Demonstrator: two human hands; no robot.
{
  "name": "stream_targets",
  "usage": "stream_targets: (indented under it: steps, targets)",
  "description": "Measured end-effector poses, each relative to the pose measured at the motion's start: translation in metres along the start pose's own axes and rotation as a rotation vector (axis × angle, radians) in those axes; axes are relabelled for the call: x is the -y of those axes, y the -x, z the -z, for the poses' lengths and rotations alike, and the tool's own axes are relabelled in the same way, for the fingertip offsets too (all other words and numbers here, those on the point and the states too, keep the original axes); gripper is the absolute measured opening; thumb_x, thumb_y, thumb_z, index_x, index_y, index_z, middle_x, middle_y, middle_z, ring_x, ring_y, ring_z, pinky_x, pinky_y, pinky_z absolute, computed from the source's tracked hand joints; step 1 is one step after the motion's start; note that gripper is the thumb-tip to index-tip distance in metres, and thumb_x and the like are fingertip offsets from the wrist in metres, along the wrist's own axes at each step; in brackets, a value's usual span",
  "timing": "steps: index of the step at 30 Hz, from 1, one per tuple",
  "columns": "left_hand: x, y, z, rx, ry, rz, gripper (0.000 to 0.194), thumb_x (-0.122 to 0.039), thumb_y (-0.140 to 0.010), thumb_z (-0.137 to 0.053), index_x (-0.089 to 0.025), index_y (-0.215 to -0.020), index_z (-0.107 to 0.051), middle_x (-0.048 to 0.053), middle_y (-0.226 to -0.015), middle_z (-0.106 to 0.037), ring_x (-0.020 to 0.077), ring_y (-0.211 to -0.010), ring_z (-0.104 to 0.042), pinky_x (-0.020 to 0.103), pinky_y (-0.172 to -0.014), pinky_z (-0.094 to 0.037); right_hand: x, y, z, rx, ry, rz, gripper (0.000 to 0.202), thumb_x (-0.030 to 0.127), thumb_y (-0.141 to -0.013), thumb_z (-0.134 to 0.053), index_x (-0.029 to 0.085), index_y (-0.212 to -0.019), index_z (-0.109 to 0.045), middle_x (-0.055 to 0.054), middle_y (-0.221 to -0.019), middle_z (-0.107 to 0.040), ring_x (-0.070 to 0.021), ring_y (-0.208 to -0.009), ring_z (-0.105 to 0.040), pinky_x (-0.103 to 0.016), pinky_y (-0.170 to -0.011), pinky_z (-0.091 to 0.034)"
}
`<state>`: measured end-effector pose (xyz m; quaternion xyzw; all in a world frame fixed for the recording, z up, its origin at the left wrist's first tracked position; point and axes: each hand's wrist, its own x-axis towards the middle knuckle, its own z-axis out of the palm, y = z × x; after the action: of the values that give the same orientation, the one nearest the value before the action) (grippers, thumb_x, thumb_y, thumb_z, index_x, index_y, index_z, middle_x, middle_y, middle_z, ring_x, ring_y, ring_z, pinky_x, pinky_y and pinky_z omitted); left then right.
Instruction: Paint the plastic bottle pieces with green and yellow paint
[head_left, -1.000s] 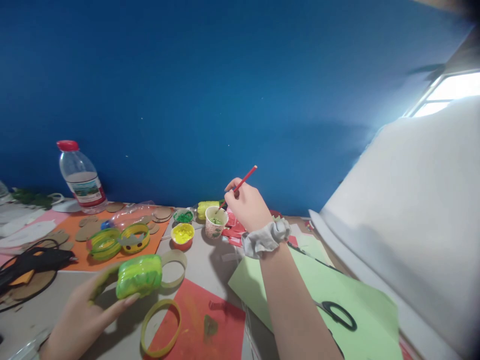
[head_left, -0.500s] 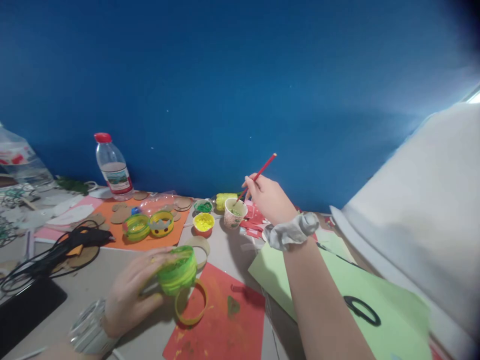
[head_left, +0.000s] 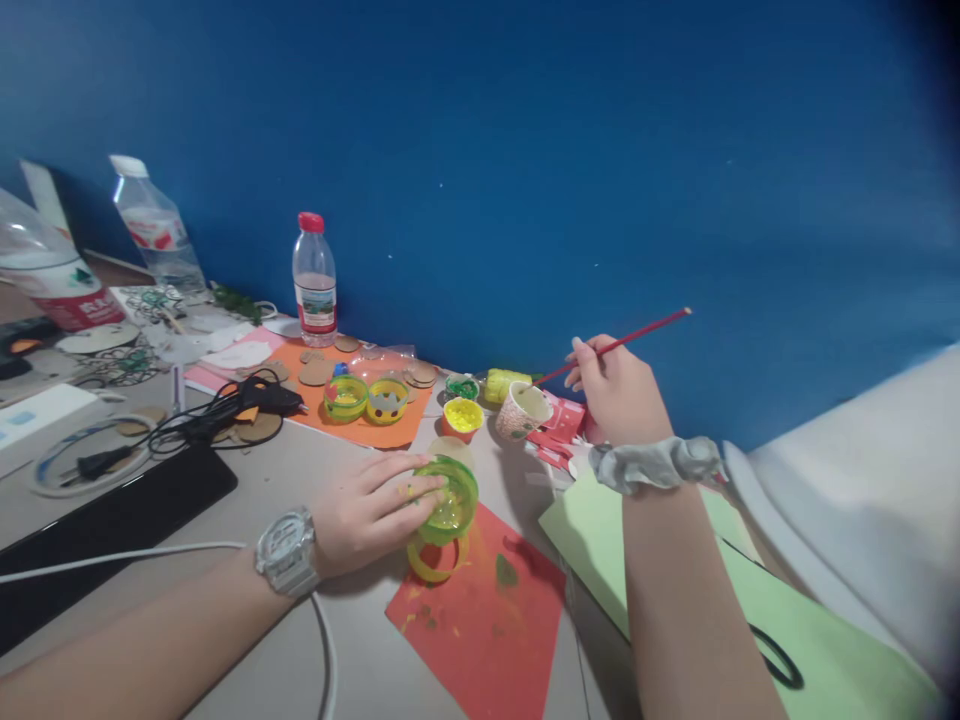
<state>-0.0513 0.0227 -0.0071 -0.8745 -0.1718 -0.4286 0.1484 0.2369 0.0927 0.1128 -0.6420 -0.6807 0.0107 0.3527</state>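
My left hand point(head_left: 382, 505), with a watch on its wrist, holds a green and clear round container point(head_left: 452, 500) above the top of a red sheet point(head_left: 495, 620). A yellow ring point(head_left: 429, 573) lies just below the container. My right hand point(head_left: 619, 388) grips a thin red brush point(head_left: 649, 328) near its middle. The brush's lower end reaches over the rim of a tilted patterned paper cup point(head_left: 517, 415). Left of that cup stand a cup of yellow paint point(head_left: 463, 416) and a smaller cup with green paint point(head_left: 461, 388).
An orange sheet point(head_left: 390, 433) bears two decorated rings and cardboard discs. A red-capped bottle point(head_left: 315, 285), cables point(head_left: 202, 420) and a black phone-like slab point(head_left: 172, 505) are at left. Green paper point(head_left: 600, 560) lies under my right forearm. A blue wall point(head_left: 480, 180) rises behind.
The view has swung left. The container in my left hand has tipped so that its inside shows. The brush leans lower, and the patterned cup is tilted more.
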Motion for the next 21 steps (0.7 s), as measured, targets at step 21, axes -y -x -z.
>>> stream_targets:
  steps: [21]
  targets:
    - [-0.003,-0.004,0.0,-0.024,-0.008,0.013,0.018,-0.014,-0.091,-0.054,-0.014,-0.107,-0.061,0.008,-0.097,-0.077,0.0217,-0.106,-0.067,0.036,-0.089,-0.058,0.003,0.003,0.012,0.127,0.019,-0.103,0.025,0.029,-0.098,-0.04,0.016,-0.089,-0.059,-0.003,-0.075,-0.063,-0.0146,-0.065,-0.061,-0.023,-0.06,-0.041]
